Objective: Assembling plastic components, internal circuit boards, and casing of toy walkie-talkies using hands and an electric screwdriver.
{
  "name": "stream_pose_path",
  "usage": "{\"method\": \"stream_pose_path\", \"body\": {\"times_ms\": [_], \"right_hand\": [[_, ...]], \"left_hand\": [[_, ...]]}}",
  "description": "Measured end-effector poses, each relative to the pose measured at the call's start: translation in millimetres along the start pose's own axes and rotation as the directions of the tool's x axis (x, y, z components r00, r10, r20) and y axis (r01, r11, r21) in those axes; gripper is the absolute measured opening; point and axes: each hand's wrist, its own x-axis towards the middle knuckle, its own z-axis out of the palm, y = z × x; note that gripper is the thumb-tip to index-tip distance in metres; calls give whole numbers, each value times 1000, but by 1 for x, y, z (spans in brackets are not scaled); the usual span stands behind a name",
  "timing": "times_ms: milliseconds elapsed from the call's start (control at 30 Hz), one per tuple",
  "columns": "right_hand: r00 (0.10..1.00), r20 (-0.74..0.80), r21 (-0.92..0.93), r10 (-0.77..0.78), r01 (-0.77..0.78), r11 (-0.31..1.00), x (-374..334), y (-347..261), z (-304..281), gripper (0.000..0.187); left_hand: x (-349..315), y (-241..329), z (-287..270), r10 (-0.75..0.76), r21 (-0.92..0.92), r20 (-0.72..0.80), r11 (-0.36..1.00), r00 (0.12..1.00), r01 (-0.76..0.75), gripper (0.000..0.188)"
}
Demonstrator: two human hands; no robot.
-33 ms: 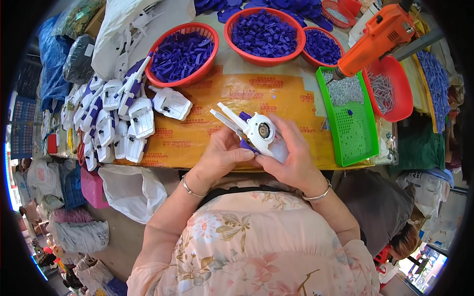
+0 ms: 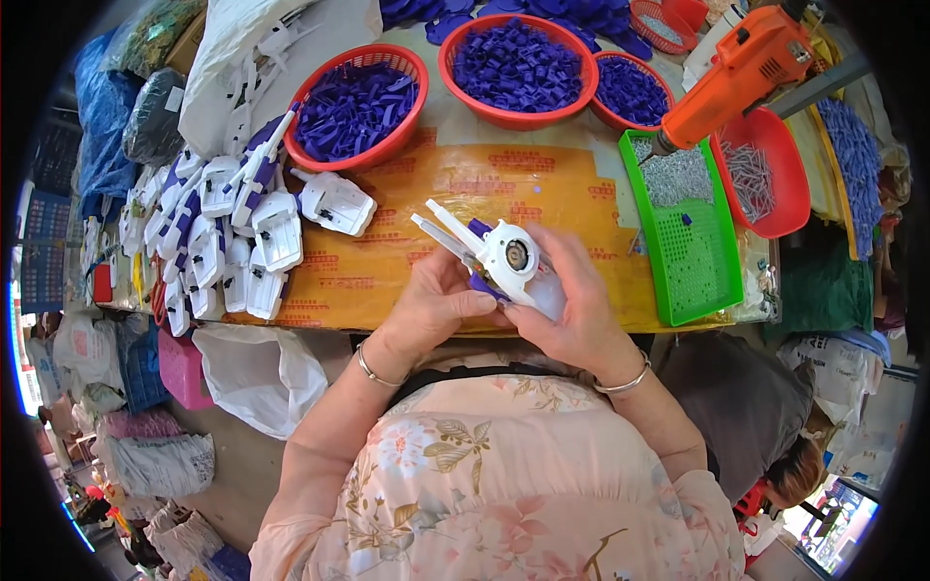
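Note:
Over the near edge of the table I hold a white-and-purple plastic assembly (image 2: pixel 511 259) in both hands. It has a round dark centre on its upper face, and slim white and grey prongs stick out toward the far left. My left hand (image 2: pixel 438 302) grips its left side, with the thumb by a purple part. My right hand (image 2: pixel 572 305) wraps round the right side, fingers along the white body. The assembly's underside is hidden by my hands. To the left lies a pile of similar white-and-purple housings (image 2: pixel 276 230), with one white housing (image 2: pixel 337 203) beside it.
Red baskets (image 2: pixel 358 155) of purple plastic parts stand at the back. At right are a green tray (image 2: pixel 694 261) with small screws and a red bin (image 2: pixel 775 184) of metal pins. An orange power screwdriver (image 2: pixel 736 77) hangs above them. Another person (image 2: pixel 736 407) is at right.

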Motion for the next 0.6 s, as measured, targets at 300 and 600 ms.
{"method": "stream_pose_path", "body": {"times_ms": [300, 600], "right_hand": [[999, -37, 100, 14, -10, 995, -1, -3, -2, 64], [991, -54, -110, -123, 117, 987, -2, -5, -1, 66]], "left_hand": [[2, 7, 3, -66, -89, 24, 994, 998, 68, 71], [-1, -1, -3, 5, -27, -38, 1000, 999, -6, 61]]}}
